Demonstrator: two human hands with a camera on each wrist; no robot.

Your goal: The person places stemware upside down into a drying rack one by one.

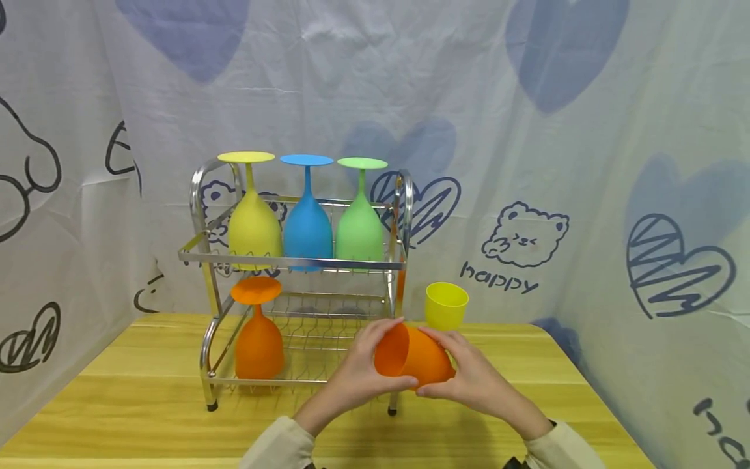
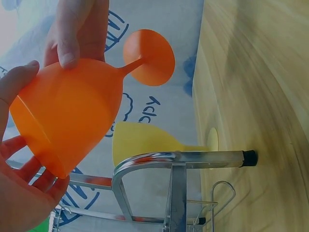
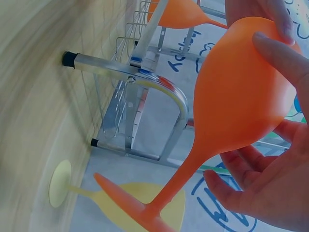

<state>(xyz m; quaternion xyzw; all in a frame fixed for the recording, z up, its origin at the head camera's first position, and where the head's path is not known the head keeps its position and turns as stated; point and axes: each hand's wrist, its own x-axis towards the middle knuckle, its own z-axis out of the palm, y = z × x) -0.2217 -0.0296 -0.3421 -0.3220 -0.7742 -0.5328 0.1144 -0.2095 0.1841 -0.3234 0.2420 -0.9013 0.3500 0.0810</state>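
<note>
An orange plastic wine glass (image 1: pixel 429 357) is held between both hands above the table, tipped on its side with its mouth facing left. My left hand (image 1: pixel 366 368) grips it at the rim, thumb below and fingers above. Around the bowl nearer the stem, my right hand (image 1: pixel 469 378) holds it with thumb and fingers. The glass's stem and foot, hidden in the head view, show in the right wrist view, where the bowl (image 3: pixel 241 92) lies between the hands. A second orange wine glass (image 1: pixel 259 348) stands upside down on the rack's lower tier.
The two-tier metal dish rack (image 1: pixel 293 262) stands left of the hands. Its upper tier carries upside-down yellow (image 1: pixel 254 228), blue (image 1: pixel 307 231) and green (image 1: pixel 360 234) wine glasses. An upright yellow wine glass (image 1: pixel 445 306) stands on the wooden table (image 1: pixel 527 365) behind the hands.
</note>
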